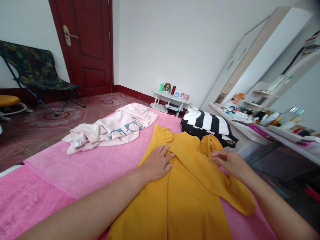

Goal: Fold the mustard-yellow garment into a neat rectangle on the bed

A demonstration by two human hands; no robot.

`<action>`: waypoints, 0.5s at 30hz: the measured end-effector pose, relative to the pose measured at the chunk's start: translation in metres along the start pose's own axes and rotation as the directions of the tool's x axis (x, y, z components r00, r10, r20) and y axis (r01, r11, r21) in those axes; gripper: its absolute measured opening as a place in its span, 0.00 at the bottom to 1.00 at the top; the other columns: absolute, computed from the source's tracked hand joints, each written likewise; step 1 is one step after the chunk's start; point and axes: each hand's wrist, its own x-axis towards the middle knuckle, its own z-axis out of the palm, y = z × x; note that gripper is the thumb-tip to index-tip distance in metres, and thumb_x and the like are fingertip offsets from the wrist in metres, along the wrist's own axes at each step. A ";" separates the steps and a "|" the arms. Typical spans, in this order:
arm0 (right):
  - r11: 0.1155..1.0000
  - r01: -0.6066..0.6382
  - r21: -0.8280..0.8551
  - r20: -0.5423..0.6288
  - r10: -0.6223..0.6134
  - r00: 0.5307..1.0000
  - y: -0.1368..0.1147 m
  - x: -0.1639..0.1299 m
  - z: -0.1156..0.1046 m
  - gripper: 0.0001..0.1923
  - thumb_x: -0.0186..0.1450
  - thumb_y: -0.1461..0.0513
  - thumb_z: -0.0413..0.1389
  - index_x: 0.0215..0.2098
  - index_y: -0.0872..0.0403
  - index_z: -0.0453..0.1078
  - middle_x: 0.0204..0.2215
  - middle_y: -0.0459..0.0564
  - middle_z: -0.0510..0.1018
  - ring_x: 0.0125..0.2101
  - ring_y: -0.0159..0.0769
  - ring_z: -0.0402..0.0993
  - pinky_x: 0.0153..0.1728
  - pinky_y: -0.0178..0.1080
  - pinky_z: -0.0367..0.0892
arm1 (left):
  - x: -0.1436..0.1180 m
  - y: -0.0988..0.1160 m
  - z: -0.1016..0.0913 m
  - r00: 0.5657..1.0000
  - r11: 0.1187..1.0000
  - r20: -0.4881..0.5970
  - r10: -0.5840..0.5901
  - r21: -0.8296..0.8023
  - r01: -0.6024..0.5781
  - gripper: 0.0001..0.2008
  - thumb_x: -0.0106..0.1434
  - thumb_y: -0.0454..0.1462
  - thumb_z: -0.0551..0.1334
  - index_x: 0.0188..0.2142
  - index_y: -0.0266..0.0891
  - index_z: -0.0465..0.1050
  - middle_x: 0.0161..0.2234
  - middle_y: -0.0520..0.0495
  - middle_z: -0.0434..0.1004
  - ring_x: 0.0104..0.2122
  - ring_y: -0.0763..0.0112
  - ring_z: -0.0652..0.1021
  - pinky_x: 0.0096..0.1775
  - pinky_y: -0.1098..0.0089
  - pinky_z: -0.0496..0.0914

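Resting L hand [158, 163] palm down on yellow shirt [195, 200], fingers open & slightly spread, pressing flat nr the neck end w/ no cloth closed up in them. Got R hand [228, 163] at R edge of same shirt, half curled, thumb & fingers close tog. right by a bunched fold; can't say from here whether pinching cloth or only touching it. So: directly under L palm, and at & just beyond R fingertips.

Lying on pink sheet [100, 166], neck end away from the body, lower part running off bottom of view, L edge partly under L wrist. Creased slantwise across the front, from nr L fingers down to lower R, out to a loose rounded end beside R forearm.

Off to L, well apart from both hands: pale pink shirt [120, 126] w/ blue cartoon prints, rumpled, on same sheet. Just beyond yellow shirt, to R: pile of striped clothes [207, 123], blk & wht, folded. Further back, nr wall [175, 40]: low table [172, 97] w/ red flowers [167, 87] etc. At R: dresser [252, 133], crowded, details blurred. Far L: dark patterned chair [37, 66] nr red door [92, 50].
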 end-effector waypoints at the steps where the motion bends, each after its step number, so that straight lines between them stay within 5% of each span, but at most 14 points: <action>1: 1.000 0.023 0.022 0.032 -0.024 0.999 -0.015 0.015 0.011 0.09 0.54 0.59 0.56 0.31 0.50 0.76 0.31 0.48 0.80 0.32 0.38 0.76 0.34 0.37 0.69 | 0.000 0.001 -0.002 1.000 1.000 -0.008 0.002 -0.023 -0.002 0.23 0.65 0.44 0.53 0.59 0.45 0.59 0.66 0.43 0.46 0.64 0.53 0.51 0.61 0.52 0.51; 4: 0.994 0.007 0.108 0.002 -0.008 1.000 -0.053 0.055 0.053 0.11 0.55 0.62 0.54 0.35 0.53 0.75 0.38 0.50 0.79 0.39 0.38 0.75 0.44 0.38 0.66 | 0.000 0.002 -0.009 0.998 0.991 -0.063 -0.001 -0.131 -0.007 0.24 0.62 0.40 0.57 0.58 0.42 0.57 0.62 0.42 0.55 0.62 0.58 0.58 0.61 0.57 0.54; 8: 0.985 -0.032 0.171 -0.033 0.038 0.999 -0.076 0.087 0.103 0.12 0.59 0.58 0.52 0.34 0.56 0.74 0.35 0.51 0.79 0.37 0.38 0.74 0.40 0.37 0.66 | 0.002 0.002 -0.014 0.986 0.951 -0.142 -0.084 -0.306 0.037 0.23 0.62 0.40 0.56 0.56 0.41 0.56 0.57 0.42 0.62 0.56 0.63 0.65 0.59 0.62 0.60; 15: 0.958 -0.055 0.280 -0.080 0.081 0.994 -0.077 0.089 0.137 0.17 0.59 0.50 0.51 0.27 0.54 0.72 0.28 0.48 0.78 0.30 0.36 0.72 0.31 0.34 0.64 | 0.008 -0.011 -0.001 0.934 0.876 -0.222 -0.282 -0.456 0.156 0.24 0.65 0.41 0.53 0.58 0.36 0.55 0.59 0.40 0.61 0.58 0.64 0.64 0.60 0.62 0.58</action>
